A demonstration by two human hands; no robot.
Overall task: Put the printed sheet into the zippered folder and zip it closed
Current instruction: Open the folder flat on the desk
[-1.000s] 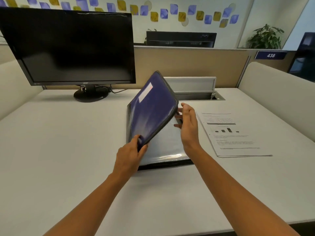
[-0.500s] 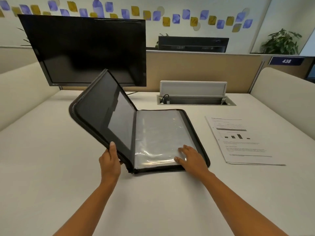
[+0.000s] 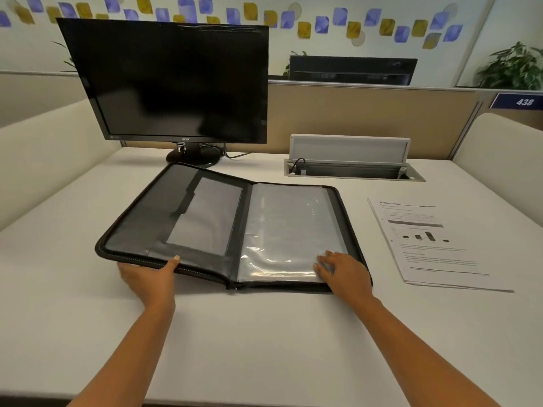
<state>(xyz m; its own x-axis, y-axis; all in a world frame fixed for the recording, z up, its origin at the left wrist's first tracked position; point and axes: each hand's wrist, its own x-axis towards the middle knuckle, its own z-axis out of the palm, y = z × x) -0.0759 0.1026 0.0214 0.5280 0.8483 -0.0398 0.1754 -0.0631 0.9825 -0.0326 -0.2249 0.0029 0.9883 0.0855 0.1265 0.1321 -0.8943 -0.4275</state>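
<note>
1. The step in hand is laying the black zippered fabric folder [image 3: 245, 230] open. It lies spread on the white worktop [image 3: 264, 348], its zip [image 3: 201, 273] undone and nothing filed yet.
2. The white printed sheet with a small bar chart [image 3: 432, 245] lies flat on the worktop to the folder's right, near but apart, and untouched.
3. Next, I judge, my right grip [image 3: 345, 273] must lift off, reach across and tease up an edge of that thin paper. Then I carry it onto the clear plastic sleeve [image 3: 288, 224] before folding and zipping.
4. My left grip [image 3: 150, 274] is clamped on the near edge of the left cover [image 3: 152, 218], thumb on top and fingers hidden beneath.
5. My right grip is spread, with straight fingers pressing flat on the sleeve's near right corner.
</note>
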